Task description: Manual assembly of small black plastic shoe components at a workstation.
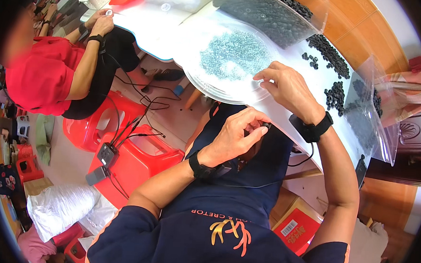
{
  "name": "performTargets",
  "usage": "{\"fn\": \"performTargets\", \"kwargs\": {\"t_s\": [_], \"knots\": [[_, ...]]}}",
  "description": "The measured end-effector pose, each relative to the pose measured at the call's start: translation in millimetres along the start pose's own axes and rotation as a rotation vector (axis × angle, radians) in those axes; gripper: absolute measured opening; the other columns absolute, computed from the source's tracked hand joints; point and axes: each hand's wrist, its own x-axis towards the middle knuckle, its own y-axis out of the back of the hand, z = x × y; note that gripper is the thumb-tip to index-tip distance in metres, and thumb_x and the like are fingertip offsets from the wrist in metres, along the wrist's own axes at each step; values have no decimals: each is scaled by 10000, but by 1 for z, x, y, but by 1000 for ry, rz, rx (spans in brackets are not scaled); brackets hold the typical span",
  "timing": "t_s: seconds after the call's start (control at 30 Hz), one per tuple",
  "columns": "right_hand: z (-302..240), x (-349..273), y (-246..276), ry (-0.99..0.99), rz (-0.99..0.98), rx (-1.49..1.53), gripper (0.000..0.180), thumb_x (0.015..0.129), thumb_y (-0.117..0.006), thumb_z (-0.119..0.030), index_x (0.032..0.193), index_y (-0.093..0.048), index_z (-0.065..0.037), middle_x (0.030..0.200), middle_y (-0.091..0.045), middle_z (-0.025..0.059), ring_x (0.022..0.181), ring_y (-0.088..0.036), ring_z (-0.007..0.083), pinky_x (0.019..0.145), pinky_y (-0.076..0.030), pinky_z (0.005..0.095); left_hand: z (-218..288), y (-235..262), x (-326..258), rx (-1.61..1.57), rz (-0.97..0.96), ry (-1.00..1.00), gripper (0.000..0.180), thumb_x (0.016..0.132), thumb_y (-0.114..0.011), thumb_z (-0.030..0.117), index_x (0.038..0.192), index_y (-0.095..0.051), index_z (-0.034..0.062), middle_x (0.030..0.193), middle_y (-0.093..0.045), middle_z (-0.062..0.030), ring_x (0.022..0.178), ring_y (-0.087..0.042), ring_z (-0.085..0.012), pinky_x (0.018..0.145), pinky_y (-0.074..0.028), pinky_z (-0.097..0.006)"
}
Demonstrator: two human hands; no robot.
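My left hand (239, 133) is closed in front of my chest, with a small black ring-like part (267, 125) pinched between thumb and fingers. My right hand (290, 90) reaches over the near right rim of a round clear tray (201, 85). Its thumb and forefinger are pressed close together; whatever sits between them is too small to make out. A spread of tiny clear, greenish pieces (234, 53) fills the middle of the tray. Loose black ring-like parts (335, 98) lie on the white table to the right of my right hand, with a longer heap (328, 52) behind them.
A clear plastic container (270, 19) of black parts stands behind the tray. Right of the heaps lies a clear plastic bag (370, 117). At left, a co-worker in a red shirt (40, 75) holds a small white round piece (109, 12). Red stools (136, 160) with cables stand below.
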Motion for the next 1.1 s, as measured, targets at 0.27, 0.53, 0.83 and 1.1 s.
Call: {"fn": "performTargets", "kwargs": {"t_s": [0.27,0.53,0.83,1.1], "knots": [[-1,8,-6,114,-12,-108,134,821,-638,-80,932,-714,-81,863,-635,114,766,-644,315,674,-521,406,2,7,2,-2,19,-6,159,870,-647,34,1025,-638,-2,894,-618,-79,698,-615,-134,651,-504,-262],[-7,6,12,-465,-73,615,187,896,-642,-168,998,-702,-23,812,-654,37,669,-562,99,620,-484,269,7,11,3,-55,-46,36,208,891,-634,-5,1099,-640,-8,1007,-619,-64,828,-587,-95,699,-500,-228],[2,-3,12,-509,10,923,232,919,-630,-167,1107,-665,-35,902,-659,14,655,-522,51,588,-458,217,12,7,6,-163,21,66,242,906,-627,2,1148,-633,-12,969,-618,-66,817,-624,-106,713,-526,-226],[2,-4,7,-630,-26,1032,240,904,-668,-174,1086,-644,-18,914,-657,21,679,-547,61,608,-472,210,10,15,7,-309,20,155,267,944,-613,27,1207,-605,-19,1027,-647,-68,819,-628,-103,730,-532,-232]]}}
